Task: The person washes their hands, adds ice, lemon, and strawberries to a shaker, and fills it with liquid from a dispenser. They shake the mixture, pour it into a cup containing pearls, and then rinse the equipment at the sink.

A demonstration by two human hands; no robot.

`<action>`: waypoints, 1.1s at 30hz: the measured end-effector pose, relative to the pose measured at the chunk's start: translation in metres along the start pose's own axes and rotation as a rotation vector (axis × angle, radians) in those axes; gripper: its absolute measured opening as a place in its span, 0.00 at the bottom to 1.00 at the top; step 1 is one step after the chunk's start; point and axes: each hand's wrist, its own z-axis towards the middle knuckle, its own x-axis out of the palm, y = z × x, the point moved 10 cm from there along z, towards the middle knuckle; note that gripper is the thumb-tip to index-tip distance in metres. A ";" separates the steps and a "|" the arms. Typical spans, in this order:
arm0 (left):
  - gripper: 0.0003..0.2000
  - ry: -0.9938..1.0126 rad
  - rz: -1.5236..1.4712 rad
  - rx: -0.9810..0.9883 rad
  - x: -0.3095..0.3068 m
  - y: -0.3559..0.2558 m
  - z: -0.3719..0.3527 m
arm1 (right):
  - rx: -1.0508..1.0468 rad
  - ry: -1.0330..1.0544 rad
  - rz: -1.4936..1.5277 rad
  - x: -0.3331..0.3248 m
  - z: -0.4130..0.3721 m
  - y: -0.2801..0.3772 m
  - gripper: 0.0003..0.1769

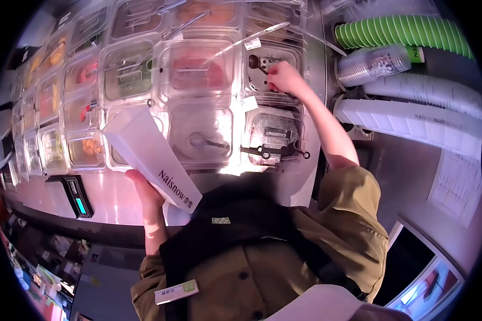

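Here's the right hand point(284, 77), fingers pinching the handle of a dark spoon point(254, 61), its bowl up over the tub point(281, 54) with dark bits point(273, 82) scattered inside! Down to the left hand point(143, 190), gripping the white cup point(152, 155) low on its side, fingers partly hidden behind. That cup leans, wide end away from the body, above the worktop point(112, 198), and the scale point(72, 195) glows just beyond to the left.

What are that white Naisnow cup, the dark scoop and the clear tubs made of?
White cup: probably paper, matte and opaque with printed lettering.
Dark scoop: perhaps plastic, given its even dark colour; coated metal is possible.
Clear tubs: likely hard plastic, glossy, see-through with bright reflections.
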 end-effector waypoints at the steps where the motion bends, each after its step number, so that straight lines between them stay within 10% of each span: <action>1: 0.41 0.057 -0.005 0.014 -0.003 0.000 0.002 | -0.015 -0.042 -0.211 -0.020 -0.014 0.011 0.11; 2: 0.41 0.150 0.136 0.073 0.003 -0.009 0.000 | -0.055 -0.197 -0.413 -0.035 -0.022 0.016 0.08; 5: 0.40 0.069 0.114 0.086 0.014 -0.019 -0.002 | 0.087 0.261 -0.384 -0.025 -0.035 0.013 0.10; 13: 0.37 0.129 0.336 0.190 0.040 -0.021 0.001 | 0.158 0.160 -0.171 -0.034 0.004 0.006 0.11; 17: 0.37 0.252 0.120 0.022 0.038 -0.003 0.008 | -0.276 -0.153 -0.542 -0.022 -0.004 0.032 0.06; 26: 0.28 0.373 0.360 0.217 0.087 -0.050 0.022 | -0.770 -0.075 -0.825 0.011 -0.052 0.034 0.09; 33: 0.24 0.610 0.591 0.079 0.154 -0.059 0.035 | -0.418 0.097 -0.255 -0.028 -0.035 -0.001 0.09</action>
